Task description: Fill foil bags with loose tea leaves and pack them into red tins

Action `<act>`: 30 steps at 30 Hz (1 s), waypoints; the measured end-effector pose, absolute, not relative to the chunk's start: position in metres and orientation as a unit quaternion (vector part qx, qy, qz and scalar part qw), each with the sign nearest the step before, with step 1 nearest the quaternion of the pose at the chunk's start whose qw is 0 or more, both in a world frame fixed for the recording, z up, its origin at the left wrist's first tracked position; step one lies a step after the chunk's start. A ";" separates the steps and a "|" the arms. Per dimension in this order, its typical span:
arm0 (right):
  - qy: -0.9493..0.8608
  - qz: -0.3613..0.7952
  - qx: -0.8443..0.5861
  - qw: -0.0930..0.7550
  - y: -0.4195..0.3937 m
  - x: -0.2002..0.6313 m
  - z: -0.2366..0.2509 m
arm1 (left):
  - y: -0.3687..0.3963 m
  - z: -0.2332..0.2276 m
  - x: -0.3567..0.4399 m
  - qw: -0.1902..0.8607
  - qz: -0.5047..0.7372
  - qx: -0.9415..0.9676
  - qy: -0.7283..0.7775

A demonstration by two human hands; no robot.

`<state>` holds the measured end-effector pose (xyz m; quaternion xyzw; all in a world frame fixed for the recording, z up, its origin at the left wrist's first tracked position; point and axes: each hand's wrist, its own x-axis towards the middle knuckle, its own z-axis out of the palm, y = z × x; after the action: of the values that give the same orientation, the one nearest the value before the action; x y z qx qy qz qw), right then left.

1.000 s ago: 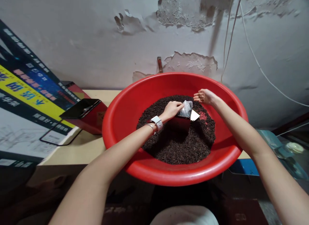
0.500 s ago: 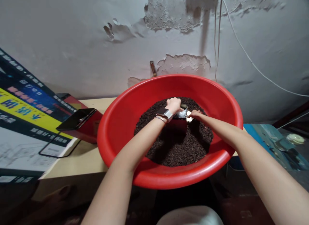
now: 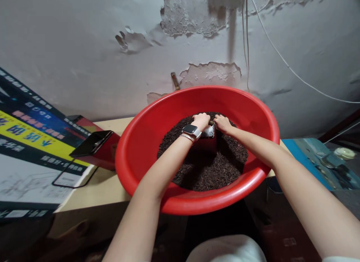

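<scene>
The red basin (image 3: 140, 168) overhangs the near edge of the worktop (image 3: 104, 183), so hard downward pressing could tip it toward the person. Inside it, a small dark red tin (image 3: 207, 145) stands sunk in the heap of dark loose tea (image 3: 208, 172). The left hand (image 3: 201, 121) and right hand (image 3: 222, 123) both close on the plastic liner (image 3: 208, 131) at its mouth; a rough tug could tear the liner or topple the tin, spilling leaves.
</scene>
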<state>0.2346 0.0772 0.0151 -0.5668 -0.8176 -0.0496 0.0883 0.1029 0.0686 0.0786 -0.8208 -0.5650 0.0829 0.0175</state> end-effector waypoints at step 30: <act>-0.929 0.105 -0.351 -0.043 0.055 0.209 0.111 | 0.076 0.036 -0.018 -0.561 -0.229 -0.524 -0.598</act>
<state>0.2092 0.0547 0.1114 -0.3509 -0.9295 0.1051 -0.0428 -0.0176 0.0762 0.0359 -0.5238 -0.5982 -0.2295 -0.5613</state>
